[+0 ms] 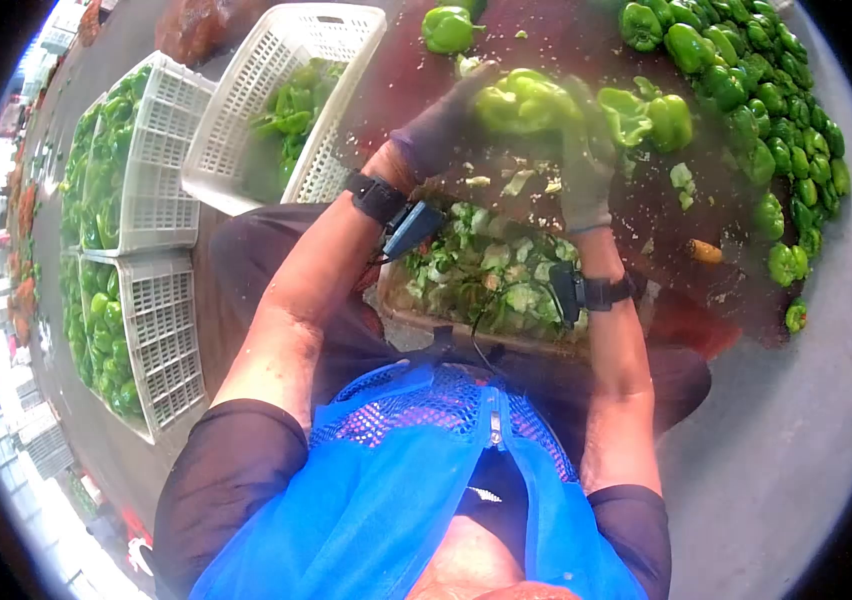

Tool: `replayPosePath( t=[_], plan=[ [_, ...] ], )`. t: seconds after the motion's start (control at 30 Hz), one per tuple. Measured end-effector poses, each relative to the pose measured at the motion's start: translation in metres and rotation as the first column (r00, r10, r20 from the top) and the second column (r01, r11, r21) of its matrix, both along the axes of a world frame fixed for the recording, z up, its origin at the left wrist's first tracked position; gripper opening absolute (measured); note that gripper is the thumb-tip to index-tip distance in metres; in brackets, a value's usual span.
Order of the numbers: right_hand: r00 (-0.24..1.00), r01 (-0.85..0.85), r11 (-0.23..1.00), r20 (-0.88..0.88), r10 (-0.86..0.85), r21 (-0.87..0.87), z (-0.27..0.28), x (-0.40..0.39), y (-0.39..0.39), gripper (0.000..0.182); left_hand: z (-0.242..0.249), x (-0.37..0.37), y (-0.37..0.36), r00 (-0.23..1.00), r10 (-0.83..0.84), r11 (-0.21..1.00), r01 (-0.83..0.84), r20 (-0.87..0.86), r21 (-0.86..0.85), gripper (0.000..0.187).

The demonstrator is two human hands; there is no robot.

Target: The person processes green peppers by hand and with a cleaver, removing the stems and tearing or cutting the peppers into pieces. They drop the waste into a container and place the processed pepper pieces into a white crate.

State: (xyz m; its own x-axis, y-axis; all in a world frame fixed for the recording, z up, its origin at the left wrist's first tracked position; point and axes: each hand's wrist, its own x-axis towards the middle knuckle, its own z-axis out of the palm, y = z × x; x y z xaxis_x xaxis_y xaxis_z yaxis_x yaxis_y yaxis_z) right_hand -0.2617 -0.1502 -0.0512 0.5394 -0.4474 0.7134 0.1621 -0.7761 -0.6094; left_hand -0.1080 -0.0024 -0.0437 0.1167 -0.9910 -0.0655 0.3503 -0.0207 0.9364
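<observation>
From the head camera, you have a green pepper between both hands, over a dark red surface. Your left hand, in a dark glove, is partly closed on its left end; your right hand, in a pale glove, grips its right end, though blur hides the exact finger positions. Pale crumbs litter the surface, and cut pepper pieces lie just beside your right hand. A pepper heap spreads along the far right, reaching the grey floor. Near your lap, below your hands, a container holds leafy-looking scraps. To your left, a tilted white crate is part-filled with peppers, and beyond it stand two fuller crates.
</observation>
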Motion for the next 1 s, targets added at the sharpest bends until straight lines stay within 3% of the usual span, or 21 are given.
replayPosePath(
  t=[0.03, 0.07, 0.1, 0.13, 0.2, 0.23, 0.27, 0.43, 0.5, 0.57, 0.6, 0.7, 0.73, 0.77, 0.83, 0.87, 0.9, 0.93, 0.97, 1.0],
  plan=[
    [0.998, -0.012, 0.987, -0.054, 0.021, 0.16, 0.058, -0.016, 0.019, 0.04, 0.018, -0.004, 0.0, 0.973, 0.043, 0.998, -0.031, 0.226, -0.059, 0.068],
    [0.998, -0.027, 0.999, 0.059, 0.025, 0.039, 0.069, -0.014, 0.012, 0.04, 0.047, -0.011, 0.001, 0.828, 0.155, 0.984, -0.079, 0.539, -0.16, 0.067],
    [0.992, 0.016, 0.999, 0.124, -0.01, -0.05, 0.081, -0.017, 0.009, 0.038, 0.076, -0.017, 0.002, 0.685, 0.242, 0.966, -0.101, 0.687, -0.24, 0.066],
    [0.987, 0.066, 0.991, 0.157, -0.047, -0.12, 0.096, -0.021, 0.007, 0.036, 0.102, -0.021, 0.001, 0.668, 0.268, 0.959, -0.115, 0.694, -0.259, 0.064],
    [0.978, 0.131, 0.972, 0.189, -0.093, -0.196, 0.122, -0.024, -0.002, 0.033, 0.136, -0.03, -0.011, 0.912, 0.209, 0.969, -0.143, 0.353, -0.202, 0.052],
    [0.979, 0.12, 0.976, 0.184, -0.086, -0.184, 0.126, -0.021, -0.012, 0.032, 0.154, -0.035, -0.017, 0.969, 0.192, 0.971, -0.165, 0.154, -0.172, 0.048],
    [0.981, 0.11, 0.979, 0.179, -0.079, -0.171, 0.13, -0.018, -0.021, 0.032, 0.164, -0.035, -0.023, 0.976, 0.184, 0.968, -0.16, 0.113, -0.195, 0.048],
    [0.918, -0.028, 0.929, 0.358, 0.17, -0.369, 0.165, -0.012, -0.042, 0.037, 0.17, -0.026, -0.033, 0.914, 0.225, 0.933, -0.103, 0.337, -0.344, 0.051],
    [0.919, 0.019, 0.919, 0.368, 0.139, -0.394, 0.181, -0.003, -0.052, 0.039, 0.173, -0.022, -0.038, 0.886, 0.243, 0.92, -0.083, 0.394, -0.382, 0.052],
    [0.965, 0.128, 0.94, 0.259, -0.044, -0.316, 0.179, -0.009, -0.047, 0.042, 0.169, -0.022, -0.04, 0.876, 0.254, 0.915, -0.079, 0.411, -0.396, 0.053],
    [0.919, 0.028, 0.914, 0.369, 0.136, -0.406, 0.181, 0.007, -0.054, 0.04, 0.167, -0.021, -0.042, 0.858, 0.268, 0.906, -0.069, 0.439, -0.418, 0.053],
    [0.98, -0.102, 0.994, 0.174, 0.096, 0.026, 0.174, -0.013, -0.033, 0.033, 0.147, -0.017, -0.056, 0.785, 0.335, 0.871, -0.048, 0.521, -0.488, 0.055],
    [0.999, -0.019, 0.976, -0.029, 0.026, 0.217, 0.152, -0.011, -0.042, 0.029, 0.134, -0.015, -0.06, 0.756, 0.366, 0.86, -0.052, 0.542, -0.508, 0.055],
    [0.998, -0.067, 0.94, 0.007, 0.069, 0.334, 0.134, -0.011, -0.044, 0.031, 0.12, -0.014, -0.062, 0.725, 0.403, 0.844, -0.059, 0.559, -0.533, 0.056],
    [0.99, -0.045, 0.871, -0.095, 0.104, 0.489, 0.126, -0.02, -0.041, 0.033, 0.086, -0.018, -0.059, 0.706, 0.439, 0.835, -0.09, 0.556, -0.543, 0.057],
    [0.967, -0.051, 0.809, -0.173, 0.186, 0.585, 0.12, -0.026, -0.042, 0.035, 0.068, -0.022, -0.055, 0.712, 0.451, 0.838, -0.13, 0.538, -0.53, 0.057],
    [0.955, -0.008, 0.748, -0.217, 0.203, 0.664, 0.116, -0.033, -0.035, 0.035, 0.057, -0.028, -0.05, 0.846, 0.34, 0.896, -0.16, 0.411, -0.414, 0.055],
    [0.944, -0.004, 0.739, -0.242, 0.226, 0.674, 0.111, -0.038, -0.033, 0.035, 0.049, -0.033, -0.047, 0.993, 0.122, 0.978, -0.119, 0.005, -0.172, 0.054],
    [0.932, 0.0, 0.732, -0.266, 0.248, 0.682, 0.105, -0.042, -0.033, 0.035, 0.044, -0.036, -0.048, 0.949, 0.047, 0.997, -0.062, -0.312, -0.038, 0.054],
    [0.923, 0.024, 0.709, -0.288, 0.255, 0.704, 0.103, -0.047, -0.028, 0.033, 0.043, -0.046, -0.046, 0.85, 0.055, 0.998, -0.031, -0.523, 0.054, 0.056]
  ],
)
